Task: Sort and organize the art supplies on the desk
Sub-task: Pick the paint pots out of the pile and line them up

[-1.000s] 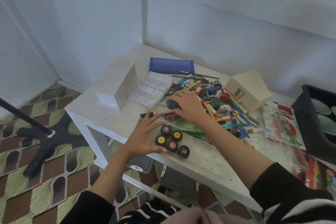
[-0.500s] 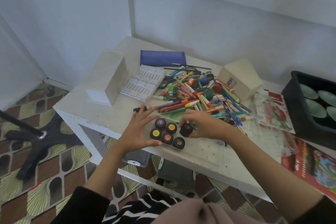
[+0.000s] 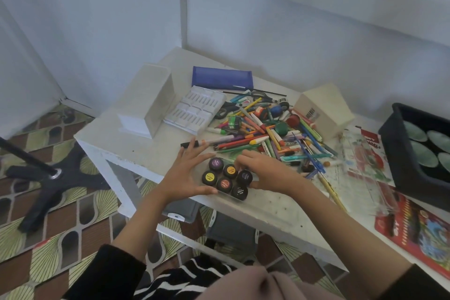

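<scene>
Left hand (image 3: 187,173) lies spread flat against the clear tray (image 3: 229,195) at the desk's (image 3: 136,151) 6 o'clock edge. Right hand (image 3: 265,173) curls round the dark pot (image 3: 244,176), at 3 o'clock among 6 paint pots (image 3: 224,184). A hard nudge could slide the tray off the edge.

Six black round paint pots (image 3: 225,179) stand on the white desk (image 3: 146,146), seven o'clock from the mixed pen heap (image 3: 267,134); white plastic palette (image 3: 194,109), nine.
</scene>
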The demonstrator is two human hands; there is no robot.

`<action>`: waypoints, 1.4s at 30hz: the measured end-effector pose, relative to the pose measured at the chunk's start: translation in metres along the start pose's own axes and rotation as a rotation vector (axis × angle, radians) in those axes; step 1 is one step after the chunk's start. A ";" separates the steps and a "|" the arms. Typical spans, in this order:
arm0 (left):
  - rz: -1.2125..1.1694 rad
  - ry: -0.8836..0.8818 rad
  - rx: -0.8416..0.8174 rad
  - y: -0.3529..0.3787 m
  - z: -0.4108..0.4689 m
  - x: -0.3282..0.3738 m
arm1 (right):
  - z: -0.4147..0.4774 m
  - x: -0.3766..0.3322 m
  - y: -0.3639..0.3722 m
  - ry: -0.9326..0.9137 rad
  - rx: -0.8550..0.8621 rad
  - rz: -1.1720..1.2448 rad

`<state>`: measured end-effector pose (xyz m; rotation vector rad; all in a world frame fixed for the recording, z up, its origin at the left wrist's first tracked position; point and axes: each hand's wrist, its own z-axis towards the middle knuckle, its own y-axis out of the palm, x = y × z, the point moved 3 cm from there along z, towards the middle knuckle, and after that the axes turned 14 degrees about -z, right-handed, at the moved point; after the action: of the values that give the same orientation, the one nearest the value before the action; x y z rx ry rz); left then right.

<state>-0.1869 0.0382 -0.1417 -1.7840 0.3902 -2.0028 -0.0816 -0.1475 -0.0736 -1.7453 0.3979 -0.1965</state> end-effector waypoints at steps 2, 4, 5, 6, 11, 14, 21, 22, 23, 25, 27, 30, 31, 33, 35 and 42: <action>0.002 0.006 0.004 0.000 0.001 0.000 | 0.001 0.004 -0.004 -0.010 -0.016 0.039; -0.009 0.010 0.004 0.000 0.000 0.001 | 0.002 0.009 -0.012 0.008 -0.020 0.102; -0.017 0.010 0.005 0.000 0.000 0.001 | 0.004 0.011 -0.018 0.020 -0.005 0.117; -0.021 0.011 0.007 0.000 0.000 0.000 | 0.006 0.014 -0.024 0.028 0.022 0.122; -0.013 0.006 0.012 0.001 -0.001 -0.002 | 0.040 0.037 -0.042 0.103 0.312 0.060; -0.004 0.017 0.018 0.002 -0.001 -0.001 | 0.068 0.047 -0.039 0.272 0.286 -0.073; -0.012 0.015 0.024 0.002 -0.003 0.000 | 0.093 0.045 -0.021 0.389 0.186 -0.342; -0.016 0.014 0.027 0.002 -0.003 0.000 | 0.092 0.045 -0.021 0.381 0.196 -0.359; -0.015 0.014 0.028 0.002 -0.002 0.000 | 0.090 0.046 -0.021 0.368 0.211 -0.363; -0.008 0.016 0.027 0.002 -0.002 0.000 | 0.083 0.046 -0.024 0.354 0.298 -0.262; -0.002 0.025 0.030 0.002 -0.001 0.000 | 0.069 0.046 -0.029 0.351 0.423 -0.009; 0.012 0.037 0.031 0.002 -0.001 -0.001 | 0.038 0.044 -0.038 0.300 0.398 0.392; 0.017 0.040 0.034 0.002 -0.001 -0.002 | 0.027 0.043 -0.040 0.280 0.312 0.429; 0.027 0.043 0.040 0.003 -0.001 -0.003 | 0.006 0.042 -0.040 0.238 0.116 0.403; 0.032 0.050 0.042 0.004 -0.001 -0.003 | -0.012 0.040 -0.038 0.201 -0.034 0.382; 0.012 0.052 0.052 0.004 -0.002 -0.003 | -0.041 0.018 -0.017 0.145 -0.258 0.326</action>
<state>-0.1878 0.0361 -0.1465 -1.6966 0.3608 -2.0358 -0.0761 -0.1891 -0.0497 -1.8935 0.8366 -0.0373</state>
